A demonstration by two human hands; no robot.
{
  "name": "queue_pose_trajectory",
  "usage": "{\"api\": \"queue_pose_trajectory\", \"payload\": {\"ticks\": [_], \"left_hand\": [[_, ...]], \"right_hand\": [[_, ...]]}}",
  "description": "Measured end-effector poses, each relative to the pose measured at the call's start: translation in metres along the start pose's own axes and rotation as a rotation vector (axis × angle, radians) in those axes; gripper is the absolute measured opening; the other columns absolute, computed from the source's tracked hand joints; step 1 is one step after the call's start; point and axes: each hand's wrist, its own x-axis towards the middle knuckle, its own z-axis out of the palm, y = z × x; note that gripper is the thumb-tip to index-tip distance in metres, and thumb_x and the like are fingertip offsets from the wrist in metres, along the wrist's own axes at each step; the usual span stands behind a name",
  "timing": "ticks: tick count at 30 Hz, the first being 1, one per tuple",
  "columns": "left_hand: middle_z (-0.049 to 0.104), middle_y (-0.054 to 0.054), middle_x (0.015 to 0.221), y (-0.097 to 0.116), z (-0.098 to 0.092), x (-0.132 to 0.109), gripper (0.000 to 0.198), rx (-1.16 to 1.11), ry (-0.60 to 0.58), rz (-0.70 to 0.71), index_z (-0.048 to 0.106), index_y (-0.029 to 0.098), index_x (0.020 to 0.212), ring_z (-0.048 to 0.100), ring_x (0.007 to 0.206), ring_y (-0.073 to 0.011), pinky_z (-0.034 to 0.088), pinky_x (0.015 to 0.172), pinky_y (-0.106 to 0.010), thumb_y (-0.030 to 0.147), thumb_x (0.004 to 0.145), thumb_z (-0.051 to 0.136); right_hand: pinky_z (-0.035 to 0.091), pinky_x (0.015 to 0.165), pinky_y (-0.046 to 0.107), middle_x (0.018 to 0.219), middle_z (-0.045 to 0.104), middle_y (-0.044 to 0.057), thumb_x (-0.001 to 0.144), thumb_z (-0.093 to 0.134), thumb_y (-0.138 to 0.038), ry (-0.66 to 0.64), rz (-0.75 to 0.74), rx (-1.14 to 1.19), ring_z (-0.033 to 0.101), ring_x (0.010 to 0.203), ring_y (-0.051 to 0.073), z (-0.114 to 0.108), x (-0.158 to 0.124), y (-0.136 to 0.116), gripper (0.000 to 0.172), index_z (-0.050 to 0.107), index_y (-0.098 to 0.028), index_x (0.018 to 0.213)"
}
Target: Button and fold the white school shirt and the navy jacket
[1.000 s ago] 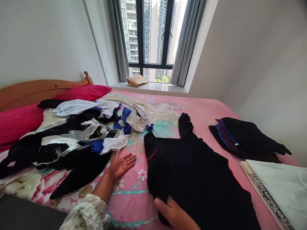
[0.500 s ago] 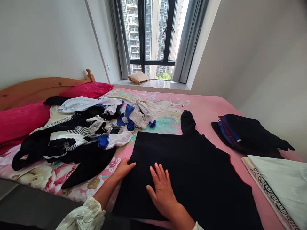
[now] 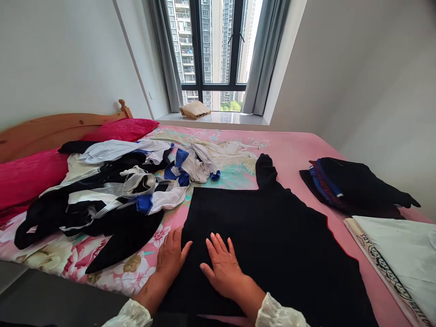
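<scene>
A black garment with red edging along its right side (image 3: 265,245) lies spread flat on the bed, one sleeve stretching toward the window. My left hand (image 3: 172,255) rests at the garment's left edge, partly on the floral sheet, its fingers stretched out. On the black cloth, my right hand (image 3: 223,268) lies flat with its fingers a little apart. Neither hand grips anything. Past my left hand is a loose heap of black, white, striped and blue clothes (image 3: 112,190).
Folded dark clothes (image 3: 354,186) are stacked on the right of the pink floral bed sheet (image 3: 293,150). A folded white garment with printed lettering (image 3: 398,259) lies nearer. Red pillows (image 3: 34,177) lean by the wooden headboard (image 3: 61,122). A beige bundle (image 3: 195,109) sits on the windowsill.
My left hand has gone from pinching the garment's left edge to lying with fingers spread there. My right hand has slid slightly left across the cloth.
</scene>
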Motion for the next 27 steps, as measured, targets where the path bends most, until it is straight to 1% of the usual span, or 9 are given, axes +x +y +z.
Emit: {"api": "queue_pose_trajectory", "payload": {"ticks": [3,5,8,10,14,17,21,24,27], "left_hand": [[0.044,-0.009,0.142,0.026,-0.003,0.018,0.044,-0.02,0.01,0.232,0.044,0.018,0.132,0.038,0.132,-0.0225,0.033,0.107,-0.04,0.028,0.089,0.036],[0.036,-0.002,0.148,0.052,0.002,0.039,0.046,-0.055,-0.13,0.38,0.041,0.024,0.136,0.026,0.138,-0.0184,0.022,0.113,-0.041,0.03,0.092,0.029],[0.026,0.0,0.152,0.086,0.021,0.071,0.053,-0.024,-0.395,0.363,0.031,0.029,0.142,0.016,0.142,-0.0205,0.007,0.115,-0.049,0.046,0.091,0.027],[0.021,-0.004,0.154,0.095,0.038,0.088,0.064,0.011,-0.465,0.273,0.028,0.026,0.144,0.013,0.142,-0.0253,0.003,0.113,-0.056,0.056,0.088,0.029],[0.015,-0.004,0.155,0.088,0.061,0.114,0.075,0.045,-0.457,0.197,0.026,0.025,0.144,0.007,0.143,-0.0263,-0.002,0.112,-0.056,0.067,0.082,0.027],[0.009,-0.01,0.155,0.079,0.066,0.133,0.078,0.083,-0.415,0.076,0.019,0.021,0.146,0.003,0.143,-0.0288,-0.003,0.109,-0.062,0.066,0.083,0.02],[0.006,-0.012,0.156,0.08,0.068,0.153,0.08,0.125,-0.384,-0.051,0.018,0.023,0.146,0.001,0.143,-0.0307,0.0,0.107,-0.065,0.068,0.081,0.029],[0.01,-0.012,0.155,0.082,0.063,0.15,0.075,0.107,-0.388,-0.001,0.024,0.024,0.145,0.004,0.142,-0.0326,0.003,0.106,-0.066,0.065,0.082,0.031],[0.018,-0.01,0.154,0.077,0.051,0.117,0.063,0.084,-0.36,0.151,0.029,0.025,0.143,0.011,0.142,-0.0293,0.005,0.109,-0.061,0.055,0.088,0.031]], "right_hand": [[0.003,0.114,0.051,0.153,0.013,0.007,0.094,0.02,-0.05,0.089,0.087,-0.042,0.007,0.142,0.023,-0.004,0.01,0.007,0.062,0.023,-0.015,0.146],[-0.001,0.113,0.053,0.153,0.012,0.01,0.094,0.023,-0.048,0.104,0.13,-0.08,0.004,0.142,0.025,-0.002,0.015,0.01,0.064,0.023,-0.011,0.146],[-0.003,0.113,0.053,0.152,0.013,0.011,0.093,0.025,-0.05,0.069,0.12,-0.086,0.004,0.142,0.026,0.003,0.015,0.014,0.066,0.022,-0.01,0.146],[-0.002,0.114,0.051,0.152,0.013,0.01,0.093,0.02,-0.053,0.068,0.106,-0.063,0.004,0.142,0.025,0.006,0.011,0.016,0.067,0.02,-0.01,0.146],[-0.001,0.115,0.05,0.153,0.008,0.007,0.093,0.014,-0.056,0.092,0.091,-0.007,0.0,0.142,0.024,0.003,0.003,0.018,0.067,0.02,-0.015,0.146],[0.0,0.114,0.052,0.153,0.006,0.005,0.093,0.015,-0.056,0.094,0.095,0.027,0.0,0.141,0.025,0.001,0.002,0.018,0.065,0.02,-0.019,0.146],[0.001,0.114,0.053,0.154,0.005,0.003,0.093,0.017,-0.058,0.104,0.091,0.053,0.0,0.141,0.025,0.0,0.004,0.019,0.063,0.021,-0.024,0.146],[0.002,0.114,0.053,0.154,0.006,0.003,0.093,0.018,-0.058,0.116,0.08,0.077,0.001,0.141,0.025,-0.003,0.004,0.019,0.063,0.021,-0.025,0.146],[0.001,0.114,0.053,0.154,0.009,0.005,0.092,0.02,-0.059,0.123,0.086,0.106,0.001,0.142,0.024,-0.007,0.003,0.02,0.065,0.023,-0.022,0.146]]}}
